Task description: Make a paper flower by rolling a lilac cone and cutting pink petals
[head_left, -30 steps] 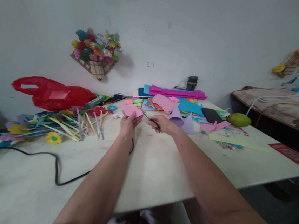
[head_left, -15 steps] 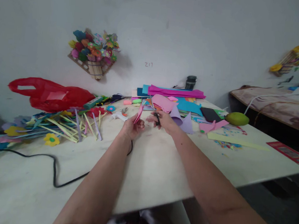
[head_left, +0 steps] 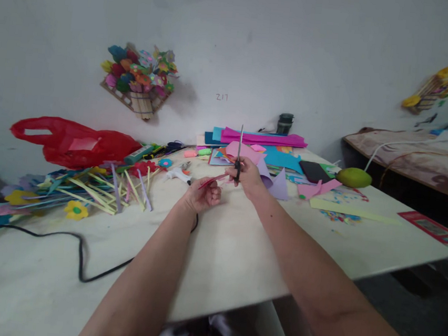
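Observation:
My left hand (head_left: 204, 195) is closed on a small folded piece of pink paper or foam sheet (head_left: 209, 181), which lies almost flat and points toward the right hand. In my right hand (head_left: 246, 176) is a pair of scissors (head_left: 239, 147) with black handles, its blades upright and seemingly together. The fingertips of the right hand are at the far end of the pink piece; whether they pinch it is too small to make out. Behind the right hand lie a pink sheet (head_left: 234, 149) and curled purple sheets (head_left: 278, 185).
A white glue gun (head_left: 178, 174) with a black cord (head_left: 81, 249) lies left of my hands. Further left are foam flowers and strips (head_left: 90, 192) and a red plastic bag (head_left: 83, 144). At right are a dark phone-like slab (head_left: 315, 172) and a green oval object (head_left: 353, 177).
The pink piece has tipped from upright to nearly flat, toward the right. The scissors have swung upright, and my right hand has moved slightly closer to the pink piece.

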Demonstrator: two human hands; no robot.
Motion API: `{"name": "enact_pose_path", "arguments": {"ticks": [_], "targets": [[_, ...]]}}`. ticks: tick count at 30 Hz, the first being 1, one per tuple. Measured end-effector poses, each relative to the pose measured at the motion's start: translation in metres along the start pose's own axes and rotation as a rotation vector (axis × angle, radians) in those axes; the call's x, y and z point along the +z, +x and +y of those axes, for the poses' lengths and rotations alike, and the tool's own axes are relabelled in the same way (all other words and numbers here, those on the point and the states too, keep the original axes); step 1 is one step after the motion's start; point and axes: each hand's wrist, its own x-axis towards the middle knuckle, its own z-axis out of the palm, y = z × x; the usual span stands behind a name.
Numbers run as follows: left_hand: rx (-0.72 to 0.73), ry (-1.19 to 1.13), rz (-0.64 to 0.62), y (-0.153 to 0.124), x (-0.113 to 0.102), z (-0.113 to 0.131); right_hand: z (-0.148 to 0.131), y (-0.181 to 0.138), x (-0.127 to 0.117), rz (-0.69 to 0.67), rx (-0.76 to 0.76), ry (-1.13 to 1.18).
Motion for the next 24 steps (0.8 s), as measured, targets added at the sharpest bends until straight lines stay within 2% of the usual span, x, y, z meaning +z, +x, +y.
{"name": "enact_pose_path", "arguments": {"ticks": [5,11,14,18,22,24], "targets": [[0.177,0.160,0.162,0.005,-0.001,-0.004,-0.004,0.001,0.002,0.130,0.081,0.014],[0.503,0.265,0.062,0.008,-0.004,-0.010,-0.003,0.005,-0.002,0.254,0.204,0.100],[0.630,0.340,0.150,0.012,-0.006,-0.010,-0.002,0.004,0.000,0.249,0.228,0.124],[0.690,0.353,0.297,0.019,-0.011,-0.008,-0.001,0.003,0.003,0.250,0.217,0.127],[0.699,0.244,0.347,0.021,-0.013,-0.005,-0.001,0.002,0.002,0.202,0.200,0.019],[0.710,0.177,0.359,0.020,-0.013,-0.003,-0.001,0.000,0.000,0.124,0.202,-0.064]]}}
